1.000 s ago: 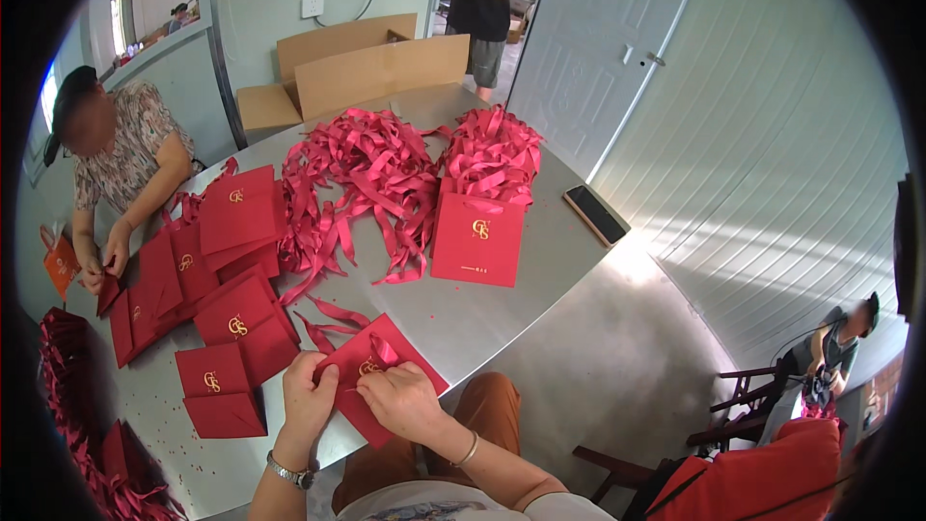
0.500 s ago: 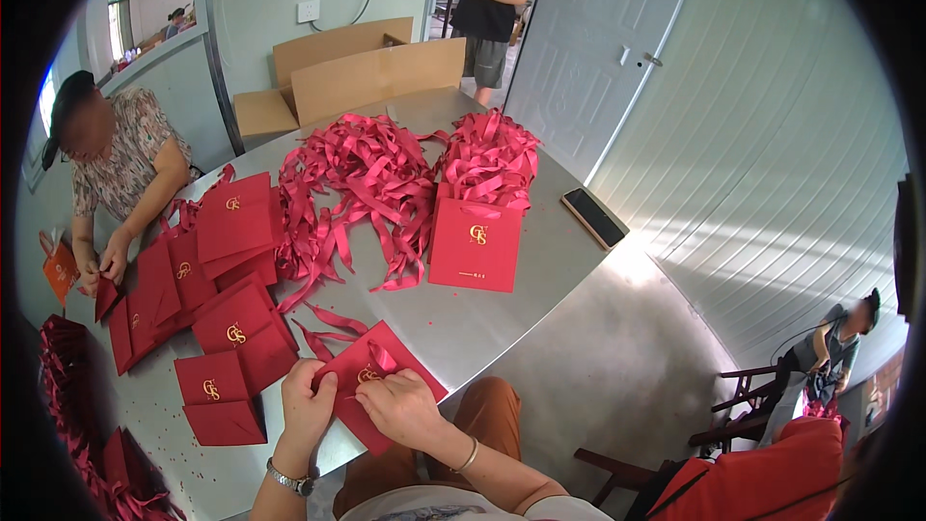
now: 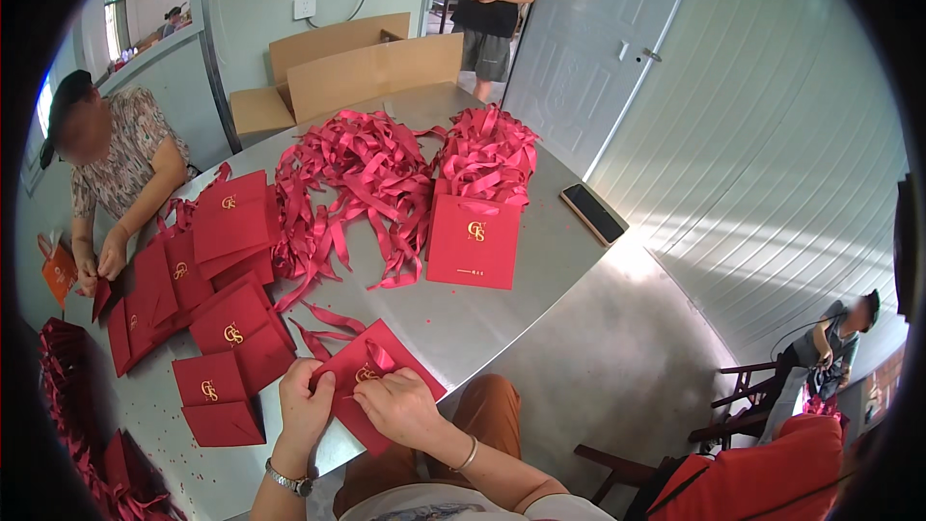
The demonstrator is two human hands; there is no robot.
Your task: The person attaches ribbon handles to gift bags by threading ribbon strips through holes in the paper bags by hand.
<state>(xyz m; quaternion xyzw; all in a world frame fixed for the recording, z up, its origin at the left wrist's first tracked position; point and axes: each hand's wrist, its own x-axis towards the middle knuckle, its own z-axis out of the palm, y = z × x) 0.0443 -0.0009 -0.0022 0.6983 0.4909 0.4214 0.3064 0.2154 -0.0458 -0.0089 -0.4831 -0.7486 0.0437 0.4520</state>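
Note:
A flat red paper bag (image 3: 394,347) with a gold emblem is at the table's near edge, partly over my lap. My left hand (image 3: 307,403) is closed on its left edge, thumb on the front. Against the bag's front, my right hand (image 3: 397,409) is closed in a pinch; whatever its fingertips hold is too small to make out. A short pink-red ribbon loop (image 3: 380,357) lies on the bag just above those fingertips. More ribbon (image 3: 326,336) trails on the table behind my left hand.
Red bags (image 3: 236,328) overlap at left, where a co-worker (image 3: 130,145) handles one. Ribbon heaps (image 3: 357,169) lie mid-table, beside an upright bag (image 3: 473,246). A phone (image 3: 593,214) rests at the right edge. A carton (image 3: 371,77) stands behind; someone (image 3: 492,0) is in the doorway.
My hands and the bag stay almost in place. The person in the doorway has lowered their raised hand to join the other. The view has shifted slightly.

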